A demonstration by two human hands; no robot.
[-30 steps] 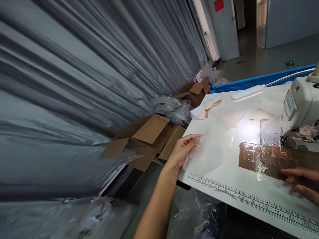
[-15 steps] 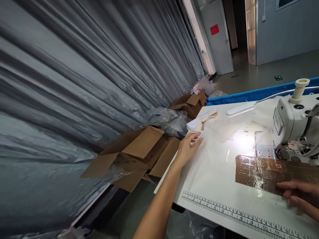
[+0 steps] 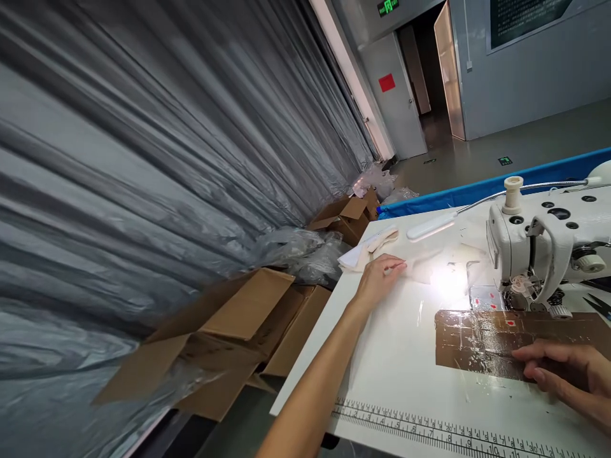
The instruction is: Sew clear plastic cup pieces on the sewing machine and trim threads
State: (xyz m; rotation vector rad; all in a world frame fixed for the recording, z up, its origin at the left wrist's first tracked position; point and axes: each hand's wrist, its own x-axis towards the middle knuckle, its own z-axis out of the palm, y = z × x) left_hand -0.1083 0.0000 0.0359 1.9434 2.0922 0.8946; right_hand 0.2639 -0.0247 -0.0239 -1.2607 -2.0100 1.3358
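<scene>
My left hand (image 3: 379,280) reaches over the white sewing table, thumb and fingertips pinched together at the near edge of a thin, sheer piece of fabric (image 3: 424,267). Beside it, toward the table's left edge, lies a folded white and cream cloth (image 3: 367,248). My right hand (image 3: 568,369) rests with loosely bent fingers over a brown taped panel (image 3: 461,346), thumb and index finger apart, and I see nothing held there. Beyond the panel stands a white sewing machine (image 3: 520,235), with a metal plate (image 3: 484,298) carrying small red marks near its needle area.
A white lamp (image 3: 432,227) on a flexible neck lights the tabletop. A printed ruler (image 3: 420,429) runs along the front edge. Scissors (image 3: 599,305) lie at the far right. Open cardboard boxes (image 3: 248,302) and clear plastic bags (image 3: 305,251) sit left of the table, beside a grey curtain (image 3: 157,140).
My left hand has moved from the table's left edge to the sheer fabric, and its fingers have closed. The right hand stays over the brown panel. The view has shifted right.
</scene>
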